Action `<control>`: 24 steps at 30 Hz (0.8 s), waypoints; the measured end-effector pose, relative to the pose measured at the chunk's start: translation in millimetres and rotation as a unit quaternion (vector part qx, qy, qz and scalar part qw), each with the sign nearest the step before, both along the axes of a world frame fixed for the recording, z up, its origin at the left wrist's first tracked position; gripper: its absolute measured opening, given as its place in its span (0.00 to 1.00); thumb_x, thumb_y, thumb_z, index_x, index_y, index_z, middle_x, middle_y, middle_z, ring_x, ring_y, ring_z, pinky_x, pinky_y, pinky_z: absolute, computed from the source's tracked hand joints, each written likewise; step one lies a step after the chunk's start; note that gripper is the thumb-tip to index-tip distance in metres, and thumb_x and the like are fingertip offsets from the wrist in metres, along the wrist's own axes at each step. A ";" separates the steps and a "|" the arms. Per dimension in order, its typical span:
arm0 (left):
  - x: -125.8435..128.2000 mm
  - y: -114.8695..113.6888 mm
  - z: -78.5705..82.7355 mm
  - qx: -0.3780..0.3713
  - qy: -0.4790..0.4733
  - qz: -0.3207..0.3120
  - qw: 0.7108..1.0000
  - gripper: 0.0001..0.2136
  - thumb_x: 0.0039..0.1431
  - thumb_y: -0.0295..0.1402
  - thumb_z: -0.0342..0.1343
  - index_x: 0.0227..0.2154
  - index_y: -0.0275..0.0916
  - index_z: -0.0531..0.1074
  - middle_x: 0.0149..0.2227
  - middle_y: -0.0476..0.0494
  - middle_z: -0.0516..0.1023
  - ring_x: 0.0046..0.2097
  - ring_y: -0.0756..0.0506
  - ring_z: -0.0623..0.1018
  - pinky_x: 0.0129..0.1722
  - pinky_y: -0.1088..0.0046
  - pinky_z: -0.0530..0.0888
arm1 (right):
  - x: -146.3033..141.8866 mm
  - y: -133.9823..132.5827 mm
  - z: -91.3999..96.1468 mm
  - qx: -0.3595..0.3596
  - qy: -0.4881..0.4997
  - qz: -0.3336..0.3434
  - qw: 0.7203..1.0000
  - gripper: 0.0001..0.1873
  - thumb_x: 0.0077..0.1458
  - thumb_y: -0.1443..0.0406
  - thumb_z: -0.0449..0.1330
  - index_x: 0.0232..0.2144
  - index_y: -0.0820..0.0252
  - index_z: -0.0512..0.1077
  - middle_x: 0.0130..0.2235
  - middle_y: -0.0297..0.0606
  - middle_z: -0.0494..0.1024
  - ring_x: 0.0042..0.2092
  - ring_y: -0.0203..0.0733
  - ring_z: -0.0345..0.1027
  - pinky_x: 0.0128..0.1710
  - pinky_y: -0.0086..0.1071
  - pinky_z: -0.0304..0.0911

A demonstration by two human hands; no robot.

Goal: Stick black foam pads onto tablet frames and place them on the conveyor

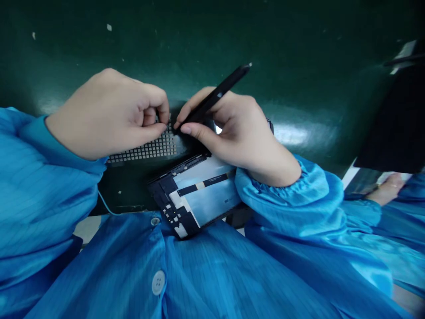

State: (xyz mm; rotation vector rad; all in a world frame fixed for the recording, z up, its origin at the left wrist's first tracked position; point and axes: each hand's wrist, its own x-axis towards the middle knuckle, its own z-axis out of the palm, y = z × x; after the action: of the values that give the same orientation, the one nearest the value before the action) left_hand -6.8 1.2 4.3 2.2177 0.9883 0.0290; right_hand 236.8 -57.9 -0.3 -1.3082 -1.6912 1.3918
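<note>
My left hand (113, 117) is closed, thumb and index finger pinched at the upper right part of a sheet of small square pads (152, 149). My right hand (244, 133) grips a slim black pen-like tool (219, 94). Its upper end slants up to the right, and its lower end is hidden by my fingers, close to the sheet's right edge. Under my right wrist lies an opened smartphone (212, 195), tilted over the table's near edge against my smock. A silvery battery and a dark ribbon strip show inside it.
The dark green table (186, 40) carries a few small white scraps (109, 27). Behind my right wrist, the edge of a dark object (271, 126) shows. A black sheet (395, 119) lies at right, near another person's hand (387, 189).
</note>
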 end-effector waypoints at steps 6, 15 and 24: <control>9.2 -29.2 19.1 0.063 0.045 0.005 0.997 0.22 0.72 0.54 0.46 0.35 0.45 0.77 0.27 0.47 0.73 0.28 0.45 0.71 0.33 0.62 0.65 | 46.8 -54.4 20.6 0.020 0.183 -0.227 0.956 0.10 0.60 0.56 0.78 0.36 0.51 0.83 0.33 0.32 0.86 0.31 0.38 0.77 0.30 0.35 0.77; 35.5 -101.3 19.2 0.086 0.122 -0.084 0.985 0.32 0.70 0.64 0.40 0.64 0.49 0.69 0.50 0.29 0.76 0.56 0.22 0.77 0.53 0.32 0.79 | 86.1 -203.3 -5.0 0.113 -0.006 -0.368 0.923 0.04 0.70 0.66 0.67 0.46 0.51 0.78 0.38 0.35 0.82 0.40 0.41 0.82 0.40 0.35 0.80; 29.9 -97.1 10.4 0.071 0.121 -0.043 0.989 0.41 0.63 0.75 0.44 0.59 0.44 0.71 0.52 0.30 0.74 0.55 0.20 0.77 0.50 0.39 0.74 | 74.5 -208.1 -21.7 0.183 -0.042 -0.374 0.908 0.11 0.72 0.72 0.62 0.51 0.51 0.75 0.42 0.37 0.81 0.45 0.41 0.81 0.43 0.38 0.81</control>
State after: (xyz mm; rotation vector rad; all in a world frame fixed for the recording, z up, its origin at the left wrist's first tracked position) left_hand 23.1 -95.8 14.7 2.4353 1.0473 -0.2203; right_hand 311.3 -266.0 -22.0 -1.5596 -1.1977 0.5463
